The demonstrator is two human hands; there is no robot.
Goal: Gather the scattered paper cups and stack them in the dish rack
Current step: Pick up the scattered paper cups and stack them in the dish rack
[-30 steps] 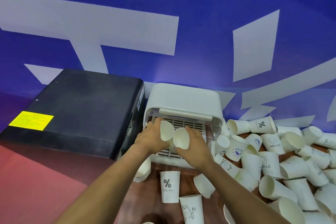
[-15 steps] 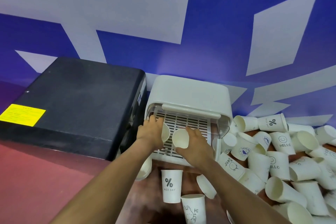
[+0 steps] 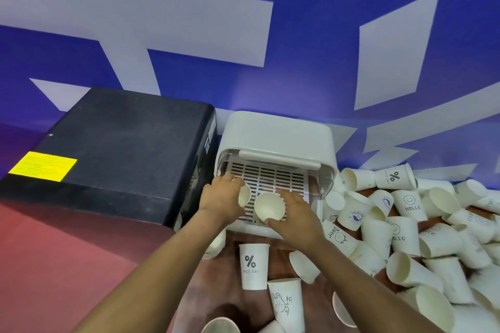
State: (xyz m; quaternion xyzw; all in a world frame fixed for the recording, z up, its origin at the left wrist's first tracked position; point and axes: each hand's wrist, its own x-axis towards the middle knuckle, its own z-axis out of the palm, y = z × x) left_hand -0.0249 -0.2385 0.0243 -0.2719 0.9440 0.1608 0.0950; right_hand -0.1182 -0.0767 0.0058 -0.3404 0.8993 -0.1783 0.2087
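Right hand (image 3: 293, 220) grips a paper cup (image 3: 269, 207) over the dish rack (image 3: 273, 178).

Left hand (image 3: 222, 199) hides most of its paper cup (image 3: 244, 195).

Rack grille (image 3: 273, 174) free behind, black box (image 3: 113, 154) left (cup heap (image 3: 405, 224) right)

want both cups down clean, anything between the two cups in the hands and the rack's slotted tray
Nothing visible does. The left hand and right hand each hold a paper cup right over the dish rack tray, whose slotted floor shows bare beyond them.
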